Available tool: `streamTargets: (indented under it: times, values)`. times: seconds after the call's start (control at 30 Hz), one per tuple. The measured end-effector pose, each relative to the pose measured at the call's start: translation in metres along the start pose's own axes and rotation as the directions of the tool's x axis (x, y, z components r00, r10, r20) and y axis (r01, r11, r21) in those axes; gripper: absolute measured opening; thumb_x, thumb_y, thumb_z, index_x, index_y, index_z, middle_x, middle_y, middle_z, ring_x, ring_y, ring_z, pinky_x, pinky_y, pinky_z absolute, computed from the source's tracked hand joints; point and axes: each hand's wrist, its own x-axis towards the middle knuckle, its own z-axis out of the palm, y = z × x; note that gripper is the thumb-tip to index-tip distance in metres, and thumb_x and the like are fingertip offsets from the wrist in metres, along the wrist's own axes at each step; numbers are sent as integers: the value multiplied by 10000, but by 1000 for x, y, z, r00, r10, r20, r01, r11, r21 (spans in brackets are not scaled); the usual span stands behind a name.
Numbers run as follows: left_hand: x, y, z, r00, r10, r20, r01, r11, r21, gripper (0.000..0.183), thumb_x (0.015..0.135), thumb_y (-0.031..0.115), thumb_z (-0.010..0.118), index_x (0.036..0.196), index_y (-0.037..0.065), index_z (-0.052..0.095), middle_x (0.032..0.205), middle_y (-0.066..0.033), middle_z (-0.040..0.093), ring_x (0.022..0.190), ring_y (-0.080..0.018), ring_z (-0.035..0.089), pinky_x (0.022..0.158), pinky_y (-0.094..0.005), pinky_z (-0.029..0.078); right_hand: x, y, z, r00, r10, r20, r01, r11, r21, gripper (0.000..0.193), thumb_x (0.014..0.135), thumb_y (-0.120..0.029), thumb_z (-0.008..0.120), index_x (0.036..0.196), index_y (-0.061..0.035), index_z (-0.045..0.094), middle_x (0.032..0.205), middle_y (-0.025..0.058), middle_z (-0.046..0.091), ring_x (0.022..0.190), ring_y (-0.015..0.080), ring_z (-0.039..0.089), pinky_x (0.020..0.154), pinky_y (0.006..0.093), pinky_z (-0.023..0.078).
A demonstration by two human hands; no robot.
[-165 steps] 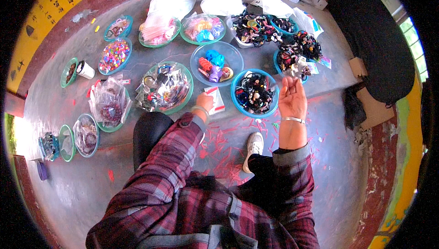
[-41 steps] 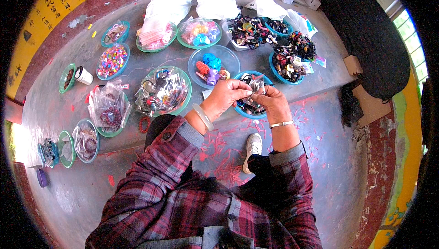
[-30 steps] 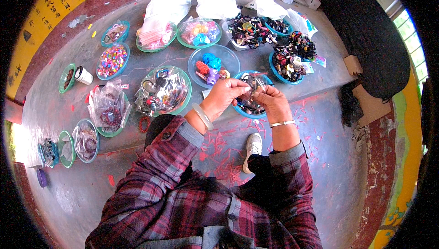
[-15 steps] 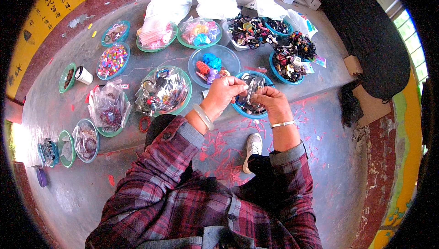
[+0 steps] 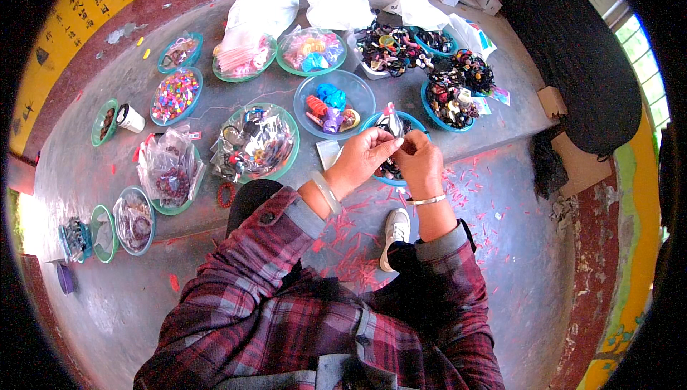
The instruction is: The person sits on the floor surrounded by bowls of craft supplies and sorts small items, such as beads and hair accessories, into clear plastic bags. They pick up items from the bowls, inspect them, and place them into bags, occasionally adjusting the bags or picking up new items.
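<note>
I have both grips working near the front edge of the grey concrete platform (image 5: 215,91). My left hand (image 5: 356,161) pinches a small clear plastic packet with a red-and-white top (image 5: 390,119) between thumb and fingers; my right hand (image 5: 421,163) curls in against it, fingertips bunched at the packet's lower end. The packet stands above a round blue plastic bowl of dark hair ties (image 5: 390,180), partly hidden by my hands. Toward the platform's back edge sits a translucent bluish round bowl (image 5: 359,93); a flat whitish packet (image 5: 327,152) lies just beside my left hand.
</note>
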Motion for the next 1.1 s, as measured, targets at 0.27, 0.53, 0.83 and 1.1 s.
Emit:
streamTargets:
  times: [0.27, 0.53, 0.83, 1.1]
  values:
    - [10, -20, -13, 999, -37, -13, 36, 997, -67, 232, 866, 254, 499, 958, 52, 567, 824, -4, 599, 695, -67, 546, 526, -210, 437, -3, -4, 3, 982, -165, 96, 163, 986, 26, 192, 647, -142, 685, 774, -31, 593, 722, 120, 586, 667, 266, 574, 600, 341, 452]
    - [8, -7, -19, 994, -79, -75, 81, 996, 30, 175, 845, 188, 526, 910, 34, 579, 795, -29, 632, 699, -76, 587, 480, -171, 397, 8, 14, -25, 939, 78, 336, -245, 836, 490, 194, 720, -123, 672, 863, 1, 630, 778, 20, 612, 672, 80, 543, 570, 212, 436]
    - [5, -3, -17, 990, -144, 15, 144, 982, -121, 166, 801, 188, 589, 899, 54, 577, 795, -18, 615, 637, -53, 549, 459, -161, 375, 7, 11, -23, 846, 208, 491, -480, 700, 530, 89, 721, -78, 644, 774, -8, 629, 693, 18, 600, 606, 82, 536, 539, 213, 425]
    - [5, -2, -16, 974, -213, 71, 221, 964, -145, 154, 764, 164, 632, 863, 60, 574, 758, 8, 574, 568, -40, 478, 444, -157, 361, 7, 24, -17, 860, 150, 487, -456, 653, 604, 87, 708, -69, 663, 761, -21, 613, 719, 24, 606, 611, 88, 539, 545, 210, 424]
